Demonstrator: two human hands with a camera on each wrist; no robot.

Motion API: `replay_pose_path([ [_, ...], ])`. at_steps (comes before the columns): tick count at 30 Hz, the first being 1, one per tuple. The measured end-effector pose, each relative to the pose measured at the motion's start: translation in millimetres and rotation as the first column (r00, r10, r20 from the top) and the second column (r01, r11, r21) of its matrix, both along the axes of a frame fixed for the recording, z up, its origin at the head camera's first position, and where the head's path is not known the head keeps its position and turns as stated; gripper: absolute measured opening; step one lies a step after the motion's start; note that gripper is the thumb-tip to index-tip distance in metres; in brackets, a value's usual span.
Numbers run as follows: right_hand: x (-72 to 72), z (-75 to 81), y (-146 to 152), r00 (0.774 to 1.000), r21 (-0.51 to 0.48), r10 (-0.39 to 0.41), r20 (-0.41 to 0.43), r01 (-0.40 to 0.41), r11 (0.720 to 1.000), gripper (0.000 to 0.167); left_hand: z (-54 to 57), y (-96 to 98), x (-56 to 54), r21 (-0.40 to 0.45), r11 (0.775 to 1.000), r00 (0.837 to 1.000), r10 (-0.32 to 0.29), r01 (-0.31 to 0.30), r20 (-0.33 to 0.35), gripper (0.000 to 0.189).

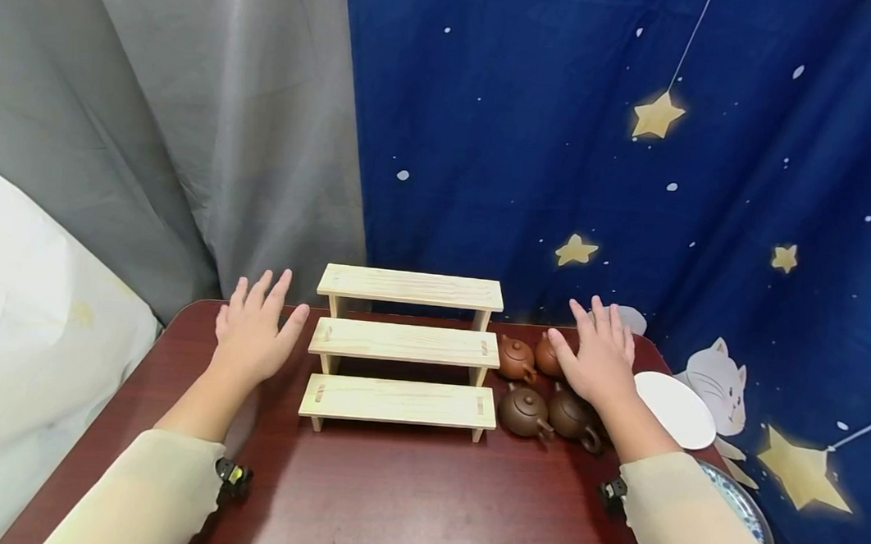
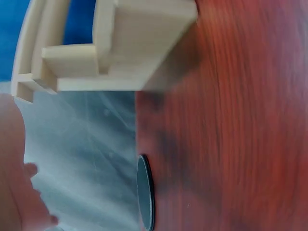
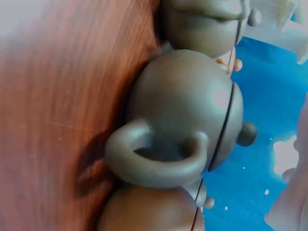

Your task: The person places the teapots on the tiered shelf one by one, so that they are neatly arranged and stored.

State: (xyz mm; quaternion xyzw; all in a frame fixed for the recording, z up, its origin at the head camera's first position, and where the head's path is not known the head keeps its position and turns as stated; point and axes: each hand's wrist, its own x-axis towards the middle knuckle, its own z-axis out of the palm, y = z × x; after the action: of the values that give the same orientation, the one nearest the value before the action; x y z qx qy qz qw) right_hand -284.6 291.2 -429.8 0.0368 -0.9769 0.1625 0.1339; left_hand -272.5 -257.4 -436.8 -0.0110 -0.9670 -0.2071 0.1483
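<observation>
A three-tier wooden stand (image 1: 405, 342) stands on the dark red table. My left hand (image 1: 255, 328) hovers to its left with fingers spread, holding nothing. To the stand's right sit several teapots: a reddish-brown teapot (image 1: 515, 360) with another reddish-brown teapot (image 1: 548, 357) beside it, and in front a dark brown teapot (image 1: 524, 411) and a second dark brown teapot (image 1: 572, 414). Over the right-hand ones my right hand (image 1: 597, 353) is held with straight fingers, hiding part of them. The right wrist view shows a dark teapot (image 3: 185, 96) close up, its looped handle toward the camera.
A white oval plate (image 1: 674, 409) lies at the table's right edge, with a blue-patterned dish (image 1: 739, 503) partly behind the right sleeve. A dark round disc (image 2: 145, 192) lies beyond the stand's left side. Grey and starry blue curtains (image 1: 486, 143) hang behind the table (image 1: 394, 500).
</observation>
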Motion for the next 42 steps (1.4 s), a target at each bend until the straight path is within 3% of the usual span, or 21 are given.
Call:
replay_pose_path([
  [4,11.8,-0.2,6,0.998,-0.118,0.031,-0.049,-0.037,0.992,0.077,-3.1,4.1,14.3,0.162,0.983,0.995,-0.095,0.092,0.01,0.074],
  [10,30.6,-5.3,16,0.995,-0.224,0.081,-0.065,-0.093,0.97,0.067,-17.4,9.4,28.7,0.392,0.906,0.974,-0.212,0.163,0.085,0.078],
  [13,39.8,-8.9,21,0.994,-0.259,0.099,-0.051,-0.109,0.96,0.065,-25.4,13.8,33.2,0.498,0.85,0.962,-0.254,0.171,0.103,0.08],
  [18,54.2,-12.8,31,0.994,-0.29,0.105,-0.021,-0.107,0.951,0.065,-34.7,21.5,40.0,0.667,0.728,0.941,-0.316,0.158,0.122,0.084],
  [20,59.0,-14.2,36,0.994,-0.306,0.106,-0.007,-0.103,0.947,0.065,-36.6,23.8,42.9,0.707,0.694,0.929,-0.338,0.139,0.148,0.085],
  [27,70.6,-18.6,52,0.991,-0.362,0.112,0.067,-0.081,0.929,0.072,-44.3,27.3,49.7,0.738,0.67,0.883,-0.394,0.088,0.253,0.084],
  [30,74.5,-20.1,57,0.992,-0.347,0.097,0.077,-0.064,0.936,0.072,-47.7,30.2,50.3,0.769,0.633,0.871,-0.425,0.091,0.248,0.084],
  [34,78.8,-22.5,63,0.993,-0.312,0.1,0.068,-0.074,0.947,0.07,-50.6,34.4,51.2,0.792,0.603,0.86,-0.449,0.092,0.242,0.084],
  [36,80.2,-23.5,66,0.992,-0.3,0.105,0.07,-0.08,0.951,0.069,-51.6,34.8,52.0,0.796,0.599,0.854,-0.458,0.091,0.247,0.085],
  [42,80.9,-29.0,76,0.987,-0.297,0.116,0.111,-0.079,0.952,0.071,-54.5,33.3,53.5,0.778,0.622,0.846,-0.459,0.087,0.272,0.089],
])
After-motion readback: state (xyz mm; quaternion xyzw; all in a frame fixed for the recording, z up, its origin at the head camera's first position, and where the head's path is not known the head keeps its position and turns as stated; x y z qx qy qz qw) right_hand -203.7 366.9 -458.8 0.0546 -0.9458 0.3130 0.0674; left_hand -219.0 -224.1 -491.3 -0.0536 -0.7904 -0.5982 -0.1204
